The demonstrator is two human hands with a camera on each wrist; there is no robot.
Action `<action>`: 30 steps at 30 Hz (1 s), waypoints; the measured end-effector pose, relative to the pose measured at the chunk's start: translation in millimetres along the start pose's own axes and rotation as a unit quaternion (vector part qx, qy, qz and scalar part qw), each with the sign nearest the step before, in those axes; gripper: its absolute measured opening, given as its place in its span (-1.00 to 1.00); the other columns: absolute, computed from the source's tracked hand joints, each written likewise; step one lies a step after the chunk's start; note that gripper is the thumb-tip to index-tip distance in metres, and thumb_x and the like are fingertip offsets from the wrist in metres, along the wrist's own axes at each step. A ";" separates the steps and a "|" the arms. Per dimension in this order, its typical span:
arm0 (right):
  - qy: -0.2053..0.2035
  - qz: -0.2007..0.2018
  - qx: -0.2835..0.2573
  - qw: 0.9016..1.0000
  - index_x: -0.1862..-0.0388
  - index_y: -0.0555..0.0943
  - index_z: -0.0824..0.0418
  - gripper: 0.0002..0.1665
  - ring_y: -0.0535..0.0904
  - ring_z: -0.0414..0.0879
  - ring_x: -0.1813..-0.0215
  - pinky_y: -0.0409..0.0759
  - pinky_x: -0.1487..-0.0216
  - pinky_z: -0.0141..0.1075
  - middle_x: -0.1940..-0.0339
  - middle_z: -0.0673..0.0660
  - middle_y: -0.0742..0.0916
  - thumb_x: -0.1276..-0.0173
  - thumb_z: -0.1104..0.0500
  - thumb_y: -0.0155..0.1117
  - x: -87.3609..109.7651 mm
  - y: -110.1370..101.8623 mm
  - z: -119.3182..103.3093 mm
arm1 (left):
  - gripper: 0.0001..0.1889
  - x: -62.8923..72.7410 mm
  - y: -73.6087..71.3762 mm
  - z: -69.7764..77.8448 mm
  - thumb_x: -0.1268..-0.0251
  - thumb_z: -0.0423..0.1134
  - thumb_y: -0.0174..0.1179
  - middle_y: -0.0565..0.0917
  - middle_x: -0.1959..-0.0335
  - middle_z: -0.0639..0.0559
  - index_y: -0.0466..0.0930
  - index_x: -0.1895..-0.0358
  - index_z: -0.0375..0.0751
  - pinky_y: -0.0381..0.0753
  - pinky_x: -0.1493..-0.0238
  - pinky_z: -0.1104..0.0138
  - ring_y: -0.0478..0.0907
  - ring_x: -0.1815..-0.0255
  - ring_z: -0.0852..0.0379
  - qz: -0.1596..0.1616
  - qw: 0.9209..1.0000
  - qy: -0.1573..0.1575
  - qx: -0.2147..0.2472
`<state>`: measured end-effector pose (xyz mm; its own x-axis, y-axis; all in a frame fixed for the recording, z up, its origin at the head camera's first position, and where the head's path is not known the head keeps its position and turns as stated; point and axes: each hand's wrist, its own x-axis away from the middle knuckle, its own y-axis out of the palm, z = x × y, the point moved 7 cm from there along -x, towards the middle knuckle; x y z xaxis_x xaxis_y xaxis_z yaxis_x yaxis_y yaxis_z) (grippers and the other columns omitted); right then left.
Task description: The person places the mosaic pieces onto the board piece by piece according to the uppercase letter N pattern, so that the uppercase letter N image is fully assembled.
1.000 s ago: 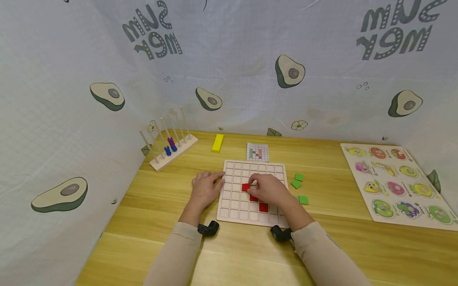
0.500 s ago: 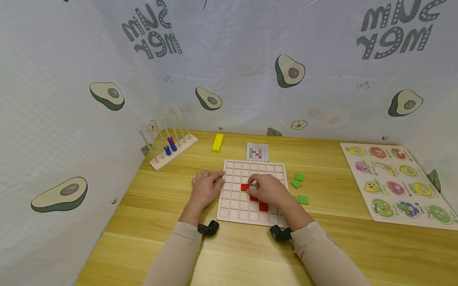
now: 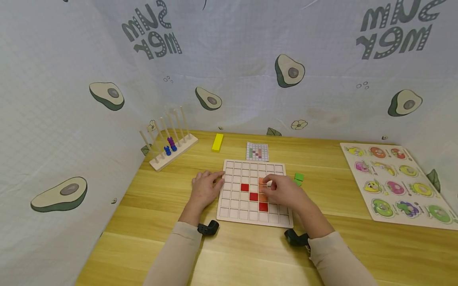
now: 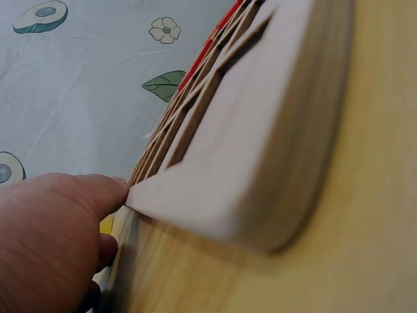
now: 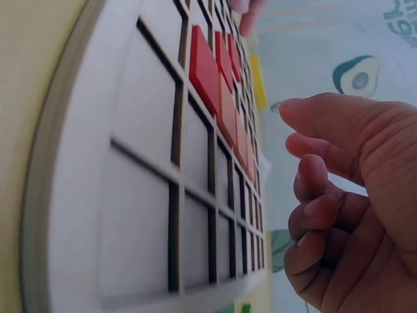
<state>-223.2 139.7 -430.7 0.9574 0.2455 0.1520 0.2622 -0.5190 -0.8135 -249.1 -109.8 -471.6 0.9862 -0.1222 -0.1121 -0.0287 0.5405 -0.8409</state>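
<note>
A square wooden grid board [image 3: 234, 202] lies flat in the head view. My left hand [image 3: 204, 188] rests beside it; in the left wrist view a fingertip [image 4: 117, 184] touches the board's edge. My right hand [image 3: 284, 190] hovers over the board's right half. The right wrist view shows its thumb and fingers loosely bent, nothing between them. Three red tiles sit in a diagonal of cells: an upper tile [image 3: 245, 187], a middle tile [image 3: 253, 196] and a lower tile [image 3: 263, 206]. Orange tiles [image 3: 262, 198] line one column above the lower red tile, partly behind my right fingers.
A small printed grid card [image 3: 257, 152] lies behind the board. Green tiles [image 3: 299, 177] lie to its right, some hidden by my right hand. Farther off are a yellow block [image 3: 217, 143], a pegged bead stand [image 3: 179, 150] and a fruit puzzle board [image 3: 393, 186].
My right hand has let go of the upper red tile and moved right, uncovering the red diagonal and the orange tiles. The red tile now lies squarely in its cell. My left hand stays still.
</note>
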 end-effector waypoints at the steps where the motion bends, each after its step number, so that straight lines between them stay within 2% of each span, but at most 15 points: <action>1: 0.002 -0.002 -0.004 1.000 -0.07 0.67 0.14 -0.67 0.40 -0.10 0.48 0.34 0.43 -0.27 0.47 0.05 0.57 -0.43 0.03 0.33 2.4 -2.4 2.8 | -0.63 0.0 0.0 0.0 -0.51 0.05 0.16 0.64 0.16 0.04 0.64 -0.29 0.21 0.20 0.13 0.20 0.35 0.17 0.05 0.000 1.000 0.000 0.000; 14: 0.020 0.014 0.004 1.000 -0.09 0.65 0.18 -0.64 0.39 -0.10 0.43 0.33 0.44 -0.30 0.45 0.04 0.54 -0.40 0.06 0.37 34.2 -32.0 39.7 | -0.63 0.8 -1.3 0.2 -0.51 0.04 0.16 0.63 0.19 0.05 0.65 -0.29 0.19 0.22 0.12 0.19 0.35 0.18 0.05 0.002 1.000 0.005 0.001; 30: 0.022 -0.002 0.005 1.000 -0.12 0.65 0.22 -0.55 0.40 -0.14 0.40 0.33 0.42 -0.32 0.41 0.02 0.56 -0.33 0.05 0.44 58.8 -43.0 84.4 | -0.63 0.8 -0.3 0.4 -0.51 0.04 0.15 0.63 0.17 0.04 0.64 -0.29 0.20 0.21 0.13 0.18 0.35 0.18 0.05 -0.001 1.000 0.003 -0.001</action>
<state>-188.3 245.6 -434.2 0.9609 0.2114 0.1789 0.2645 -0.5095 -0.8188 -248.3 -109.7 -471.2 0.9853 -0.1277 -0.1131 -0.0269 0.5383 -0.8423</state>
